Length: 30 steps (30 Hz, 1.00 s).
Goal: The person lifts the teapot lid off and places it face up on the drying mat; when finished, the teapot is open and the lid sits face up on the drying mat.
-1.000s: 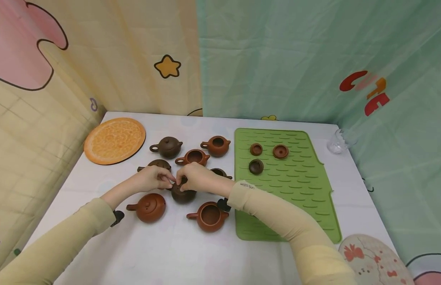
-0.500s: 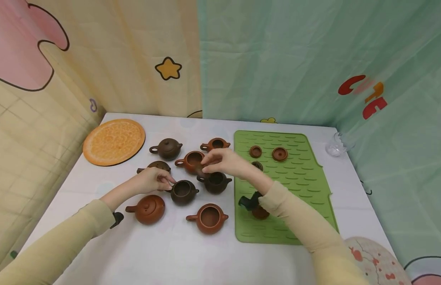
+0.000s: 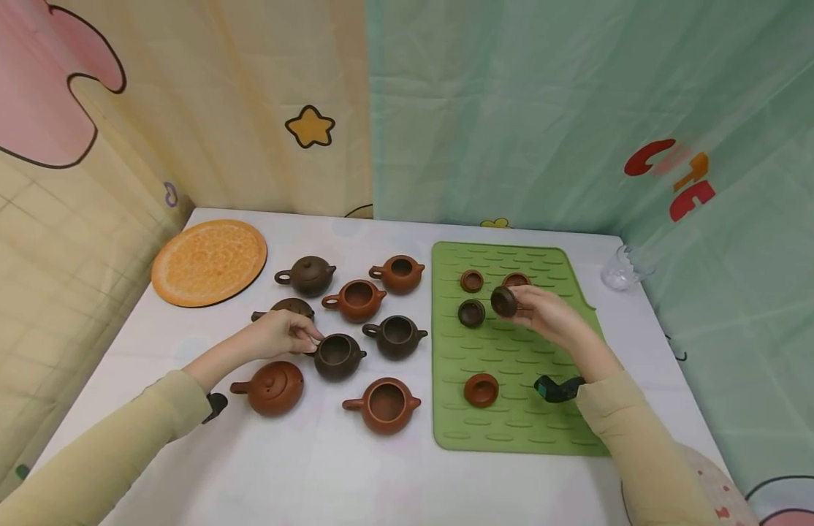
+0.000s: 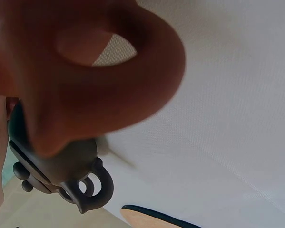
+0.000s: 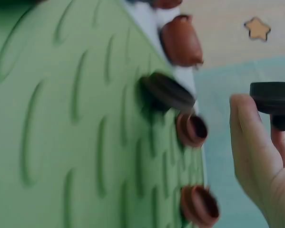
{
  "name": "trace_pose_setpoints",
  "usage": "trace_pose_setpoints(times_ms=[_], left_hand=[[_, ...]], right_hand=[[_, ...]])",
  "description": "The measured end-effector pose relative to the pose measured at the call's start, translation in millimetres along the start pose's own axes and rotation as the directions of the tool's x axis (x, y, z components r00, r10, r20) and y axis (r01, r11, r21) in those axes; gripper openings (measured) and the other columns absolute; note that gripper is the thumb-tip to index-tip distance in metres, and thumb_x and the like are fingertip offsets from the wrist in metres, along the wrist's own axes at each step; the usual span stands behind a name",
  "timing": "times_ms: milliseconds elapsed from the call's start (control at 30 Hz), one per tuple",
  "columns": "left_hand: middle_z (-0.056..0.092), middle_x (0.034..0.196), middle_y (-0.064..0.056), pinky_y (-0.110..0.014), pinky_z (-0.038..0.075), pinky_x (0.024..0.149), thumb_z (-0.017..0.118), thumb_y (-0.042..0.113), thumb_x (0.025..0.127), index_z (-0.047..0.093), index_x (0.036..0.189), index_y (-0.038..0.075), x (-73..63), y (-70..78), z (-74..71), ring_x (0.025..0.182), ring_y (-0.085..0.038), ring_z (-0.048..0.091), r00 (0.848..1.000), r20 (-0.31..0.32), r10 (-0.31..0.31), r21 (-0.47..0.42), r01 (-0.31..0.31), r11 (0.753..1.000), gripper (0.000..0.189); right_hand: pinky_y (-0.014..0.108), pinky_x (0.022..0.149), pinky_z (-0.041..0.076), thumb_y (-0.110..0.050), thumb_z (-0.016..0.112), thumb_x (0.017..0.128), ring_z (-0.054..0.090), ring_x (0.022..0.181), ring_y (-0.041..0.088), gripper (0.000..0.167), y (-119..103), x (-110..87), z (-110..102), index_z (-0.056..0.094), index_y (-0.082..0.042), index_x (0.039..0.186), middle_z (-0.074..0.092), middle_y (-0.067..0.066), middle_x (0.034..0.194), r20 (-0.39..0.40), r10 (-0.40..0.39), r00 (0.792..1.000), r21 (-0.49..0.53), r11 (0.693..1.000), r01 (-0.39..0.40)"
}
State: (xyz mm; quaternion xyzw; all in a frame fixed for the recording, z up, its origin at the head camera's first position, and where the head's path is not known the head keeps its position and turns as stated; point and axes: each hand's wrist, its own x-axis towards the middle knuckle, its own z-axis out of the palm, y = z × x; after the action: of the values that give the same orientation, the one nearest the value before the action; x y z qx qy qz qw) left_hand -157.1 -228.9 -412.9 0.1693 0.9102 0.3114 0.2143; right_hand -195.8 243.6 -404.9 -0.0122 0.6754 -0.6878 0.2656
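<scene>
My left hand (image 3: 285, 336) pinches the handle of a dark brown teapot (image 3: 337, 369) that stands lidless on the white table. Over the green mat, my right hand (image 3: 545, 314) holds a small dark teapot lid (image 3: 504, 301) by its knob, underside up; the right wrist view shows this lid (image 5: 274, 97) with the knob hanging down. On the mat beneath lie another dark lid (image 3: 471, 313) and reddish lids, one (image 3: 481, 391) nearer the front. A reddish teapot handle (image 4: 147, 90) fills much of the left wrist view, with dark lidded teapots (image 4: 61, 161) beyond it.
Several open teapots stand around, among them a dark one (image 3: 397, 340) and a reddish one (image 3: 387, 408). Lidded pots, such as a reddish one (image 3: 272, 391), are at the left. An orange round mat (image 3: 210, 263) lies back left; a clear glass dish (image 3: 620, 272) stands far right.
My right hand has lifted the dark lid off the teapot and carried it right, over the green mat, turning it underside up. The left hand has stayed at the teapot's handle.
</scene>
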Motion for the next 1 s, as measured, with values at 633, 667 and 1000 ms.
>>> trace_pose_setpoints(times_ms=[633, 667, 1000], left_hand=[[0.072, 0.08, 0.002, -0.023, 0.049, 0.063, 0.076, 0.01, 0.085, 0.076, 0.098, 0.009, -0.2, -1.6, 1.3, 0.072, -0.008, 0.059, 1.0, -0.004, 0.002, -0.009, -0.002, 1.0, 0.013], [0.072, 0.079, 0.002, -0.023, 0.049, 0.063, 0.076, 0.009, 0.085, 0.076, 0.098, 0.009, -0.2, -2.0, 1.5, 0.072, -0.008, 0.059, 1.0, -0.003, 0.002, -0.01, -0.002, 1.0, 0.013], [0.071, 0.079, 0.002, -0.024, 0.049, 0.063, 0.075, 0.008, 0.085, 0.076, 0.099, 0.009, 0.1, -3.1, 0.4, 0.072, -0.01, 0.059, 1.0, -0.001, -0.01, -0.016, 0.01, 1.0, 0.014]], right_hand=[[0.018, 0.093, 0.051, -0.032, 0.043, 0.106, 0.058, 0.112, 0.009, 0.068, 43.7, -11.6, -34.6, 0.016, 0.009, 0.153, 0.019, 0.033, 0.157, -0.214, 0.077, 0.974, -0.253, 0.958, -0.132], [0.019, 0.094, 0.051, -0.032, 0.043, 0.106, 0.058, 0.117, 0.017, 0.067, 43.9, -11.4, -33.9, 0.018, 0.009, 0.152, 0.021, 0.033, 0.156, -0.228, 0.071, 0.971, -0.289, 0.947, -0.137], [0.03, 0.093, 0.054, -0.034, 0.049, 0.104, 0.053, 0.125, 0.04, 0.058, 44.9, -8.1, -26.5, 0.042, 0.007, 0.144, 0.038, 0.031, 0.149, -0.319, 0.005, 0.948, -0.447, 0.881, -0.156]])
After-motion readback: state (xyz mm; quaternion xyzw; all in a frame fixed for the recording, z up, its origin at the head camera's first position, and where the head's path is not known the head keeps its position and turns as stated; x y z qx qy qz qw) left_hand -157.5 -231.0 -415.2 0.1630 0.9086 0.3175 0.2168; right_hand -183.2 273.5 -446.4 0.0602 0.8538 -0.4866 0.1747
